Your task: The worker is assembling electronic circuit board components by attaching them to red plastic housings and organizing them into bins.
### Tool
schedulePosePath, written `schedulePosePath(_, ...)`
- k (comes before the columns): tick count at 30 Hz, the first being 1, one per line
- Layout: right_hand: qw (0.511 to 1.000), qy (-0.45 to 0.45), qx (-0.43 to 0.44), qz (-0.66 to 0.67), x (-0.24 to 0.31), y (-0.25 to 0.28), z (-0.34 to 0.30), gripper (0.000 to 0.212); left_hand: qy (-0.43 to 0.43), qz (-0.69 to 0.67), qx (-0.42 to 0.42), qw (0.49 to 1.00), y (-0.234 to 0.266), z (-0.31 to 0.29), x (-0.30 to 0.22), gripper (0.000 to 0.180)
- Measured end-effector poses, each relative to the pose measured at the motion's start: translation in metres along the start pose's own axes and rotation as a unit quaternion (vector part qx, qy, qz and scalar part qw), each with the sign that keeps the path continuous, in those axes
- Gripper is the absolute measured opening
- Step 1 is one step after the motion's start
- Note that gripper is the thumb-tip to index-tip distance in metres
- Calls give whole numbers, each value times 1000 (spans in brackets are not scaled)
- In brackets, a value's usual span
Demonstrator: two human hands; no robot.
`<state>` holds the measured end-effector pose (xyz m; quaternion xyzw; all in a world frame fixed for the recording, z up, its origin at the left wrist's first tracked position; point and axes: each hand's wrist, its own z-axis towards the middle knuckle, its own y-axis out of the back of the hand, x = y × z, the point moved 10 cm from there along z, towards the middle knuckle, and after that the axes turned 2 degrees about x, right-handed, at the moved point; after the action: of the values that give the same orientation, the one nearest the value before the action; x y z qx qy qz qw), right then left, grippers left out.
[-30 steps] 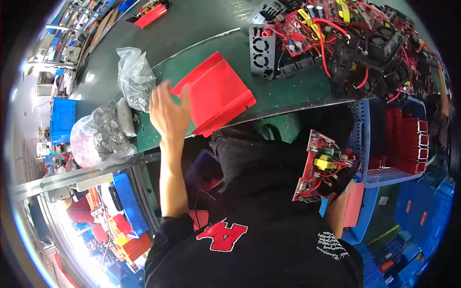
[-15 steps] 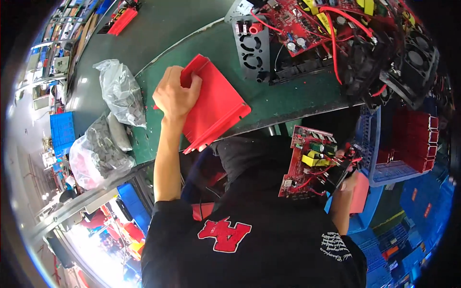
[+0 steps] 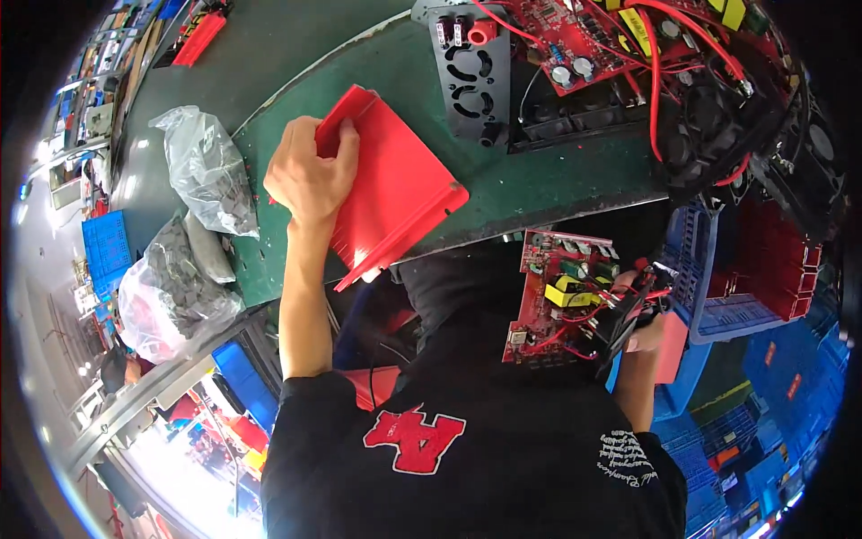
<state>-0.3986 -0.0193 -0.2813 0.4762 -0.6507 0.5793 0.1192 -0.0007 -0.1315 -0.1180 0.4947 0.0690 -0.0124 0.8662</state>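
My left hand [image 3: 310, 175] is closed on the upper left edge of a red sheet-metal casing [image 3: 395, 166], thumb inside its bent-up side. The casing lies tilted on the green bench top, its folded lower edge at the bench's near rim. Low on the right, beside my body, my right hand [image 3: 645, 337] grips a red circuit board [image 3: 530, 310] by its bundle of wires. The board carries a yellow-wrapped transformer [image 3: 575, 292] and several black and red leads. The wires partly cover the right fingers.
A perforated metal end plate [image 3: 469, 85] stands on the bench beside more red boards [image 3: 588, 40], cables and black fans [image 3: 718, 126]. Plastic bags of dark parts [image 3: 208, 171] lie at the left. Right of the bench is a blue crate [image 3: 745, 328] with red casings inside.
The circuit board in my right hand has shifted slightly left. My left hand keeps its hold on the red casing, and the whole view has moved a little.
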Motion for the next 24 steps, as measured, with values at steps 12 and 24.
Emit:
schedulePosePath(12,998,-56,22,-24,-3,-17,-3,85,10,-75,-24,997,5,1,5,25)
schedulePosePath(24,998,-61,2,-28,-4,-21,-8,88,-66,18,62,996,14,-1,2,24)
